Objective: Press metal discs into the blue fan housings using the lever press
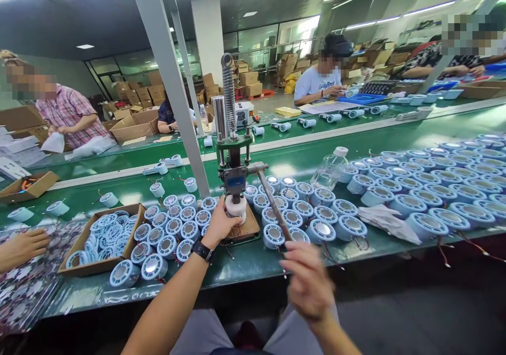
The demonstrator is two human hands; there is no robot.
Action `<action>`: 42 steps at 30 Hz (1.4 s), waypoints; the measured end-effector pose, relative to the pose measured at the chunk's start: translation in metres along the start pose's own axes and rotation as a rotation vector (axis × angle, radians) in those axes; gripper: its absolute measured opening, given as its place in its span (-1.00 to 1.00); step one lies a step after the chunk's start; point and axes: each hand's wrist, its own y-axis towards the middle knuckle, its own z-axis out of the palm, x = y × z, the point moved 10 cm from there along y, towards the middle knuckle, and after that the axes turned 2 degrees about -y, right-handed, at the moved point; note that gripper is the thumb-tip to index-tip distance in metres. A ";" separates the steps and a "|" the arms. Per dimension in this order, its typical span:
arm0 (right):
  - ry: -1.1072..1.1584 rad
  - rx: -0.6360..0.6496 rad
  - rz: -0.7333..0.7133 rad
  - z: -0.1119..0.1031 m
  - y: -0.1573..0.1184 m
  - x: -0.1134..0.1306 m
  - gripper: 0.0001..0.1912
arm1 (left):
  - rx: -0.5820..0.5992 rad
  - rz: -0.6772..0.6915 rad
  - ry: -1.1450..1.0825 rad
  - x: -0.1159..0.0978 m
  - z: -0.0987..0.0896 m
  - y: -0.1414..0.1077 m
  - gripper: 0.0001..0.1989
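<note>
Well, in the head view, the only one there is, a white piece (239,208) sits upright on a brown board (249,230), directly under a hand press (234,180) at the front of the green surface (255,264). The left grip (220,223) is wrapped about that piece from the side, thumb across its front; the far fingers are hidden behind it. The right grip (309,276) is blurred at the lower end of the press's lever (273,204), and I cannot tell whether it is closed round it or merely touching. I'd judge the white piece light, stiff and a little slick, probably plastic, so the sides are the place to hold it, low down and clear of the press above. The lever looks like solid metal, heavier and unbending, and its free end should give the best purchase. Blue cups (166,245) crowd the surface on both sides; they seem light and rigid, best taken round the rim, since the thin wires (447,264) look fragile. Left of them stands a carton (93,268) of blue rings (106,234).
</note>
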 end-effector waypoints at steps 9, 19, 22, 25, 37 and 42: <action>0.159 -0.115 -0.257 0.008 0.207 -0.009 -0.81 | -0.119 -0.074 -0.067 0.001 -0.002 0.001 -0.12; 0.129 0.145 0.070 0.114 0.295 -0.075 -0.76 | -0.008 0.019 0.519 -0.019 -0.003 -0.125 -0.39; 0.114 0.152 0.077 0.113 0.300 -0.078 -0.73 | -0.013 0.060 0.767 -0.009 -0.015 -0.159 -0.41; -0.023 0.164 0.089 0.101 0.293 -0.072 -0.69 | -0.133 0.151 1.023 -0.007 -0.031 -0.167 -0.48; 0.161 1.047 0.074 0.223 -0.094 0.021 -0.04 | -0.226 0.136 1.041 0.013 -0.069 -0.170 -0.36; 0.152 1.167 0.085 0.247 -0.098 0.018 -0.20 | -0.127 0.158 0.819 0.014 -0.075 -0.174 -0.16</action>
